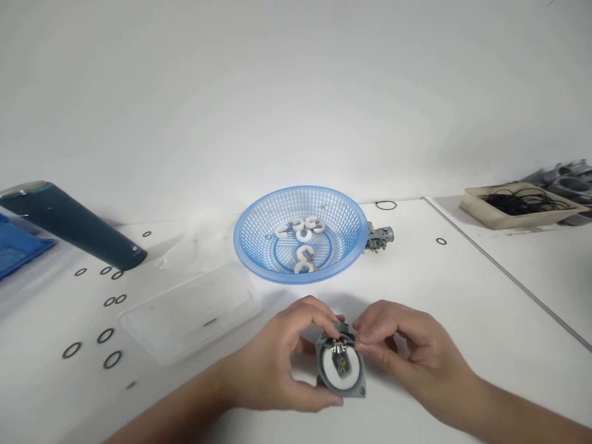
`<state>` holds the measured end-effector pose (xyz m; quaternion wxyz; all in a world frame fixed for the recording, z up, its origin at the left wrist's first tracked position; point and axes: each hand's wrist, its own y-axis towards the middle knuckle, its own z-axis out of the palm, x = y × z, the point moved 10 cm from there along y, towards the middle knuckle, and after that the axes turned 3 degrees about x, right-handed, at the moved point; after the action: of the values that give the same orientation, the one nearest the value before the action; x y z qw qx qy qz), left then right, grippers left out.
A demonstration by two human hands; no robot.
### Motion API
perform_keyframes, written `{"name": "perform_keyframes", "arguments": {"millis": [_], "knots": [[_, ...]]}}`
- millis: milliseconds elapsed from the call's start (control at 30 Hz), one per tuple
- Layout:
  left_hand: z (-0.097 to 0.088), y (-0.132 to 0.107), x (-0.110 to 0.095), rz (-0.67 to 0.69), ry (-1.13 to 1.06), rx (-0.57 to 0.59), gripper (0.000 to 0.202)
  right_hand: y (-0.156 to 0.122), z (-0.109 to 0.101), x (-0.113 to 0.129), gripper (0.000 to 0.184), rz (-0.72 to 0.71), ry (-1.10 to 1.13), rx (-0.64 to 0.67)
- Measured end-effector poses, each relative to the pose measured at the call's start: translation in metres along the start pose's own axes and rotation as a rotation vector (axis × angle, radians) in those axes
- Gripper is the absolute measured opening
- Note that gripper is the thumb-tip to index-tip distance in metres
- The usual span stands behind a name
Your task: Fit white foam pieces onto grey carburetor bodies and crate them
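My left hand (pixel 291 357) grips a grey metal carburetor body (pixel 358 390) from its left side, thumb below and fingers on top. Its open face is turned toward me, showing a white C-shaped float (pixel 351 370) around a brass-coloured part in the centre. At the upper right edge of the body, my right hand (pixel 402 345) has thumb and fingertips pinched together. Whatever sits between those fingertips is too small to make out; a thin dark line lies close by. Just behind my hands stands a blue plastic basket (pixel 245 253) with several white floats (pixel 305 253) in it.
Another carburetor (pixel 380 238) lies right of the basket. Left are a clear plastic tray (pixel 185 314), scattered black rubber rings (pixel 106 335) and a dark teal tumbler (pixel 83 225). A cream box (pixel 504 217) of black rings stands far right, beside metal parts (pixel 571 185).
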<state>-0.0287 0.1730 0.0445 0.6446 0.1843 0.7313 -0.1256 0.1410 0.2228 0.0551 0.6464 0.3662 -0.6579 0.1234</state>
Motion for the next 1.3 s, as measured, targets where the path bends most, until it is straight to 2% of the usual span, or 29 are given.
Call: {"name": "perform_keyframes", "arguments": {"millis": [133, 367, 600, 967, 1167, 1300], "knots": [[0.001, -0.001, -0.001, -0.010, -0.041, -0.007, 0.060, 0.001, -0.001, 0.005, 0.009, -0.033, -0.037, -0.018], [0.000, -0.002, -0.005, -0.018, 0.077, 0.014, 0.050, 0.004, -0.002, 0.010, 0.010, -0.013, -0.074, -0.008], [0.001, -0.001, -0.012, -0.015, 0.195, 0.040, 0.048, 0.004, -0.003, 0.012, 0.014, 0.029, -0.053, 0.019], [0.001, -0.001, -0.007, -0.009, 0.106, 0.014, 0.048, 0.003, -0.004, 0.008, 0.013, 0.029, 0.009, -0.008], [0.002, -0.001, -0.009, -0.001, 0.144, -0.007, 0.051, 0.003, -0.002, 0.005, 0.014, 0.049, 0.065, -0.015], [0.003, -0.002, -0.007, 0.011, 0.076, -0.023, 0.052, 0.003, -0.001, 0.006, 0.013, 0.040, 0.052, -0.014]]}}
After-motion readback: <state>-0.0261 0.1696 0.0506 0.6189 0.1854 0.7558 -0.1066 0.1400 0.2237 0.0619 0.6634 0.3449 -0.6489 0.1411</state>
